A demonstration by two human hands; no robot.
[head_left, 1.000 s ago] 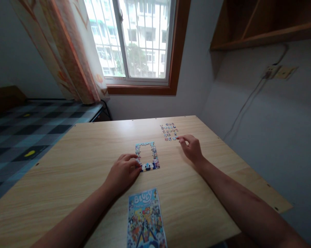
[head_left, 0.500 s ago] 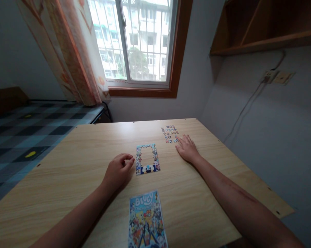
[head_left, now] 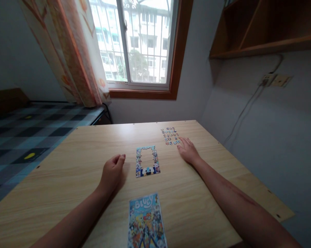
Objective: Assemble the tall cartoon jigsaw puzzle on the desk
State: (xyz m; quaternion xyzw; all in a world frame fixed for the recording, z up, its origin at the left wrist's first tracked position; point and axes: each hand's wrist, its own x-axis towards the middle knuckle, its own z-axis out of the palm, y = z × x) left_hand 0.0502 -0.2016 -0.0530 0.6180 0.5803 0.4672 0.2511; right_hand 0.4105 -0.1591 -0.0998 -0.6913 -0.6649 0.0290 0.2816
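Observation:
A partly assembled jigsaw puzzle [head_left: 157,163] lies in the middle of the wooden table, its frame joined round a bare centre, with a dark blue face along the near edge. To its left, my left hand [head_left: 113,169] is closed, thumb against curled fingers; whether anything is inside is hidden. Loose puzzle pieces [head_left: 169,132] are laid out in rows farther back on the right. Beside their near right corner rests my right hand [head_left: 188,150], fingers stretched out, nothing visible in it. A Bluey picture sheet [head_left: 146,220] lies nearest to me.
The wooden table [head_left: 75,165] has its far edge near the wall under a barred window [head_left: 147,44]. At the left stands a bed with a checked cover [head_left: 52,127]. A wooden shelf [head_left: 264,46] and a socket with a cable [head_left: 267,80] are on the right wall.
My left hand has drawn back left, away from the puzzle frame, its fingers curled tighter. My right hand has shifted slightly right and nearer, off the loose pieces' edge. The view has tilted a little.

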